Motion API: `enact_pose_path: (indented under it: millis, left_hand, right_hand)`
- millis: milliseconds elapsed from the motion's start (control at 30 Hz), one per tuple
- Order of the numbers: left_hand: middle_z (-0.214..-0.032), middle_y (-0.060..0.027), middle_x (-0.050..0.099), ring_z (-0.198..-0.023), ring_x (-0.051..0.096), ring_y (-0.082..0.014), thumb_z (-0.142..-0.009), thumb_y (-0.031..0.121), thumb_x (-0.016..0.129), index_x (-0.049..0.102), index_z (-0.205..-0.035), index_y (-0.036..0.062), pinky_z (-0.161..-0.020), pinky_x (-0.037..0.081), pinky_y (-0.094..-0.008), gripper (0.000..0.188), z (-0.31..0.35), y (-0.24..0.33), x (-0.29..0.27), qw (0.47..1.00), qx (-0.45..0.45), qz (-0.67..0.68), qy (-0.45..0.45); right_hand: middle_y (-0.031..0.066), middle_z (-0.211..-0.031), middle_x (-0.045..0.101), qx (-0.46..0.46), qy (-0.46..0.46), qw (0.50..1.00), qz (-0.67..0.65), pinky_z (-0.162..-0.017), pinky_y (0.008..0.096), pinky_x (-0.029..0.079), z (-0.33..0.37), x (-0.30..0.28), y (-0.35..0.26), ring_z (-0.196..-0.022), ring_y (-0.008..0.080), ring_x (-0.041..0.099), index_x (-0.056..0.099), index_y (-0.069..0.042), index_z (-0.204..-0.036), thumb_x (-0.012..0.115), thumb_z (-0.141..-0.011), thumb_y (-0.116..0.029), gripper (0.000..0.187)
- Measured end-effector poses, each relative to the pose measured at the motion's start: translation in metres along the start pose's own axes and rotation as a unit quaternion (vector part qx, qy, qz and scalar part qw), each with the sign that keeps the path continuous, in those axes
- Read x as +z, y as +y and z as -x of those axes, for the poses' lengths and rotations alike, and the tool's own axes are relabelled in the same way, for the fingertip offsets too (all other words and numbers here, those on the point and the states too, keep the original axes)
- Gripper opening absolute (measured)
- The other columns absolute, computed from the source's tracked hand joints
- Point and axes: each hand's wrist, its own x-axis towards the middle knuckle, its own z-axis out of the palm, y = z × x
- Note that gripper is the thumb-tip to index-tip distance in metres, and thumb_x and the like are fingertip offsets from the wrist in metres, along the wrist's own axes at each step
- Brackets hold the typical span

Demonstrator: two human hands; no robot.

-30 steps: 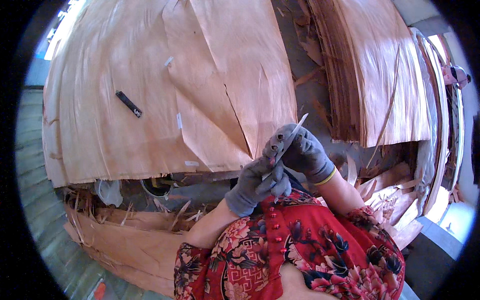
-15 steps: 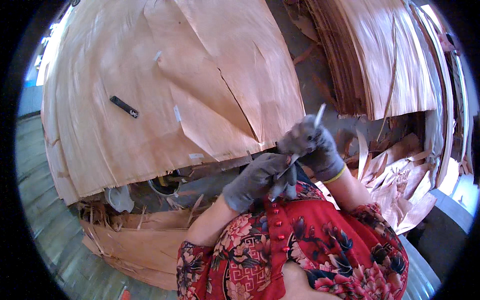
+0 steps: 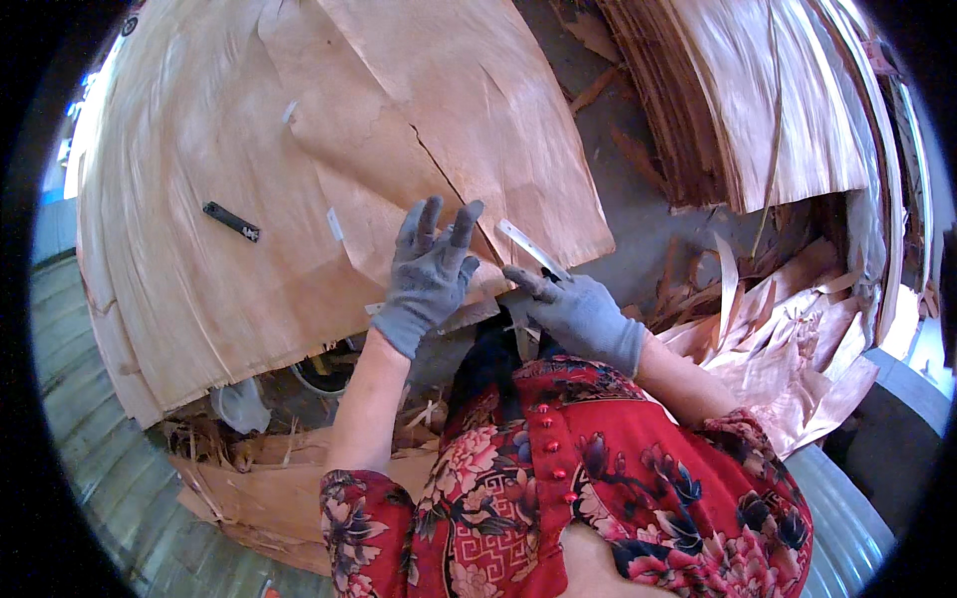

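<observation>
One left hand [image 3: 427, 279]: it grasps nothing; its gloved fingers are spread and raised in the middle of the frame, maybe so that they do not press on the sheet [image 3: 199, 289]. Whether it touches there, I cannot tell.
Right hand [image 3: 586, 313]: it grasps the white tool [image 3: 528, 244] by the lower end, right of the middle. This hold seems to leave most of the length free.
White tool: it points to the upper left, near the lower end of the crack [image 3: 431, 154]. Its exact kind I cannot tell.
Sheet: it lies flat over the upper left and centre, probably so that its front edge is near to the body.
White tapes [image 3: 335, 224]: they sit left of the crack, perhaps for joining the wood.
Black bar [image 3: 231, 221]: it rests on the sheet at left, well apart from both hands; the reason is not clear.
Stack [image 3: 797, 130]: it stands at upper right, with a gap, which seems to separate the two piles.
Scraps [image 3: 778, 344]: they are heaped below the stack, perhaps simply dropped.
</observation>
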Motion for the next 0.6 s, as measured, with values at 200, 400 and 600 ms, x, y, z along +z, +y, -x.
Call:
enact_pose_path:
  millis: [200, 400, 600]
  left_hand:
    - [-0.146, -0.0004, 0.036, -0.139, 0.019, -0.0311, -0.078, 0.015, 0.06, 0.018, -0.147, 0.0142, -0.111, 0.021, -0.0474, 0.081, 0.0, -0.007, 0.011, 0.999, 0.017, -0.019, -0.039]
    - [-0.145, -0.0014, 0.036, -0.14, 0.016, -0.0334, -0.079, 0.018, 0.06, 0.014, -0.148, 0.0134, -0.111, 0.02, -0.0468, 0.083, 0.002, -0.001, 0.013, 1.0, -0.012, 0.007, 0.013]
    - [-0.147, -0.0046, 0.032, -0.139, 0.017, -0.0345, -0.076, 0.033, 0.066, 0.024, -0.146, 0.013, -0.111, 0.016, -0.05, 0.084, 0.0, 0.007, 0.011, 0.998, -0.052, 0.045, 0.004]
  right_hand:
    - [0.0105, -0.111, 0.057, 0.134, 0.008, 0.991, 0.001, -0.06, 0.0396, 0.052, -0.009, 0.025, -0.001, -0.073, 0.032, 0.063, 0.048, -0.014, -0.129, 0.061, -0.075, -0.014, 0.056]
    - [0.0109, -0.094, 0.063, 0.118, 0.013, 0.993, 0.009, -0.06, 0.0417, 0.051, -0.017, 0.012, -0.011, -0.065, 0.0302, 0.062, 0.05, -0.018, -0.127, 0.055, -0.084, -0.018, 0.043]
    - [0.0079, -0.108, 0.064, 0.084, 0.001, 0.995, -0.056, -0.057, 0.0349, 0.049, 0.007, 0.01, -0.008, -0.075, 0.0238, 0.064, 0.065, -0.006, -0.093, 0.058, -0.088, -0.022, 0.018]
